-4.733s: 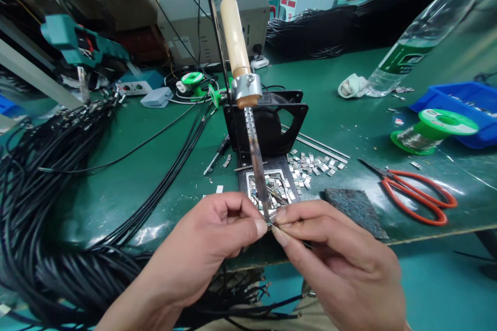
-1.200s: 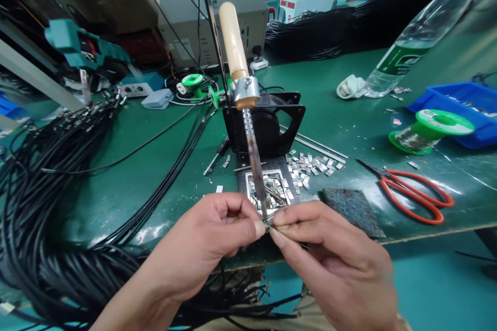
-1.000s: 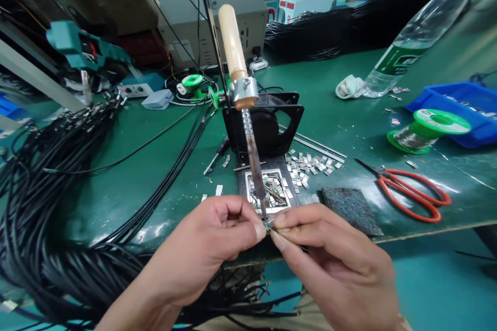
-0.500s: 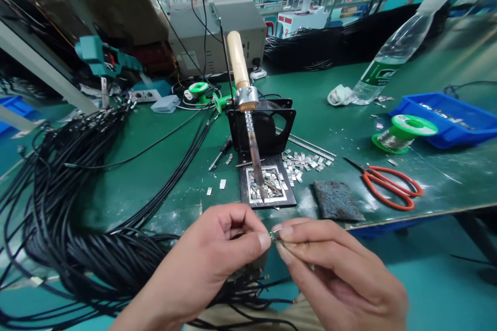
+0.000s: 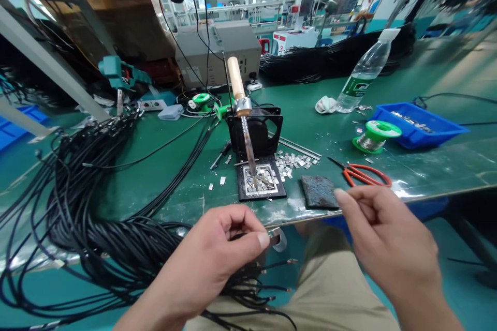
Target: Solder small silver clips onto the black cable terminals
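Green surface (image 5: 155, 134) before us bears one blue bin (image 5: 446, 133) of small metal parts and one square tray (image 5: 269, 193) of silvery pieces; another blue container (image 5: 11, 137) is cut off at far left. We count three green spools (image 5: 375, 140). Our left hand (image 5: 221, 248) pinches a tiny metal-ended part (image 5: 274, 238), mostly hidden, beyond the front edge. Whether our right hand (image 5: 392, 243), fingers bent, grips anything, we cannot tell.
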A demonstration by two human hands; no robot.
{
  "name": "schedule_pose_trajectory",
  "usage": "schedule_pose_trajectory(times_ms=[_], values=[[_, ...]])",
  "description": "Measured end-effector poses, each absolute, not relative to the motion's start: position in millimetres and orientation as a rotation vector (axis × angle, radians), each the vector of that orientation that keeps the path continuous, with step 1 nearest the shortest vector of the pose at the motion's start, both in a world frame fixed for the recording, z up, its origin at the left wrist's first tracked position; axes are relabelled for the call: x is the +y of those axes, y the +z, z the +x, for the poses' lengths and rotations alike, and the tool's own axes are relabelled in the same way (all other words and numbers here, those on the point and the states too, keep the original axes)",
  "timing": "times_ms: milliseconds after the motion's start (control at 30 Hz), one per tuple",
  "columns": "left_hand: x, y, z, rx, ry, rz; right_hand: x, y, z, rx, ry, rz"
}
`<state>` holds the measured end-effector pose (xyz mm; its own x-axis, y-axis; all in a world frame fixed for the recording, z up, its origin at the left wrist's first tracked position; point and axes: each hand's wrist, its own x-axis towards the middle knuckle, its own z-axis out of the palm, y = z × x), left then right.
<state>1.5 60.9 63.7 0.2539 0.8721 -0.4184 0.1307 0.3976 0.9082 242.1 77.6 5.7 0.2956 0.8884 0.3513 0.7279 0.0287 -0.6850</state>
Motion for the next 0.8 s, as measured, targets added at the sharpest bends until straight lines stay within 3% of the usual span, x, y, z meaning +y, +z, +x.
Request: schedule_pose_trajectory(times_ms=[433, 800], values=[[54, 68, 2, 1.248, 0.673, 1.141, 115, -3, 255, -1.483, 0.445, -2.177], [51, 57, -1, 1.211, 0.775, 0.972, 87, 19, 247, -1.363, 0.590, -1.983]])
